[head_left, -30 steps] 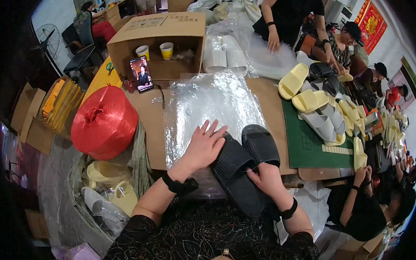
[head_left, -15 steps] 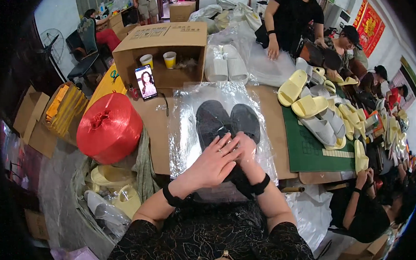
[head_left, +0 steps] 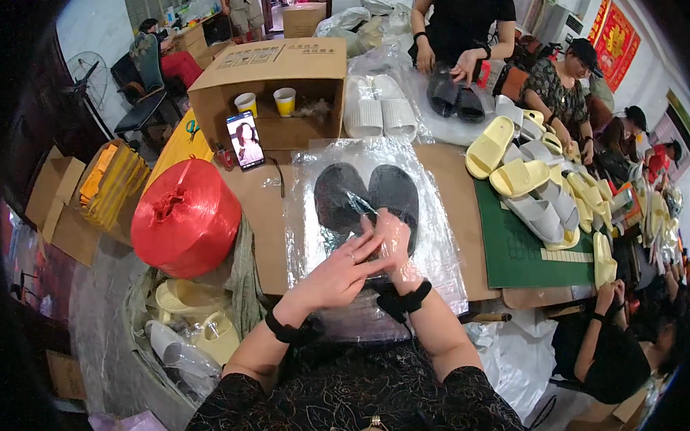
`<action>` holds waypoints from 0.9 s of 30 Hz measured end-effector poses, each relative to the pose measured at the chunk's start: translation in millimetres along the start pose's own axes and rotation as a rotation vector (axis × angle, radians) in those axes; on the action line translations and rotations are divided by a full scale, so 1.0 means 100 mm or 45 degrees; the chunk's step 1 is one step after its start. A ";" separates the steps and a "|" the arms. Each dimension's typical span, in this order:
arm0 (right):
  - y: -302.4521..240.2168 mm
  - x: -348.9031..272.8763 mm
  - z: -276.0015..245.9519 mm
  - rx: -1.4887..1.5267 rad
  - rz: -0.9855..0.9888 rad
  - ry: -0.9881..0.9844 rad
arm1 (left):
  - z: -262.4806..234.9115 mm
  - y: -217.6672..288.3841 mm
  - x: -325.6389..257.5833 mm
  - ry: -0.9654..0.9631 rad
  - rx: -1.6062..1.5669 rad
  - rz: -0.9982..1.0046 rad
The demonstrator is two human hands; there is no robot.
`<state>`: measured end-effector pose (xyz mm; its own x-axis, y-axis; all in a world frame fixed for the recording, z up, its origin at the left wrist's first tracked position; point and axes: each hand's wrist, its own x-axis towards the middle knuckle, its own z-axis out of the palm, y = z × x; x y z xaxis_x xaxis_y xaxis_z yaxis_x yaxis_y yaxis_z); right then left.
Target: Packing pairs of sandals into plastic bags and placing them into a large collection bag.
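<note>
A pair of black slippers lies side by side inside a clear plastic bag. They are the left slipper and the right slipper, seen through the shiny film. My right hand reaches in under the film, its fingers curled at the near part of the right slipper; the fingertips are partly hidden. Beside it, my left hand rests over the bag with fingers stretched out, the tips close to my right hand. It holds nothing that shows.
An open carton with two paper cups stands behind, a phone in front of it. At left sits a red twine roll above a sack of slippers. Yellow and grey slippers pile on a green mat. Co-workers sit or stand around.
The black slippers now lie more level, the right one farther up and spread from the left. My hands have drawn slightly nearer to me. The co-worker opposite now handles black slippers.
</note>
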<state>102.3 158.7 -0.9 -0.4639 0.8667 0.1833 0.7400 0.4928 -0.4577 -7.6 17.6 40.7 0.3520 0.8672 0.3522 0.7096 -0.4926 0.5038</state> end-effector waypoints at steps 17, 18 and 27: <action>0.50 -1.17 -1.21 0.921 -0.086 -0.688 | -0.01 -0.12 -0.75 0.104 -0.023 -0.780; 0.72 -1.29 -1.24 0.984 -0.005 -0.501 | -0.06 -0.06 -0.75 0.173 -0.089 -0.727; 1.21 -1.16 -1.16 0.102 -0.522 0.050 | -0.22 -0.23 -0.83 0.218 0.279 -0.435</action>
<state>301.6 126.8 23.6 -0.6919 0.6031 0.3970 0.4570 0.7915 -0.4059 -66.2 -44.5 17.6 -0.0183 0.9440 0.3293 0.8870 -0.1367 0.4411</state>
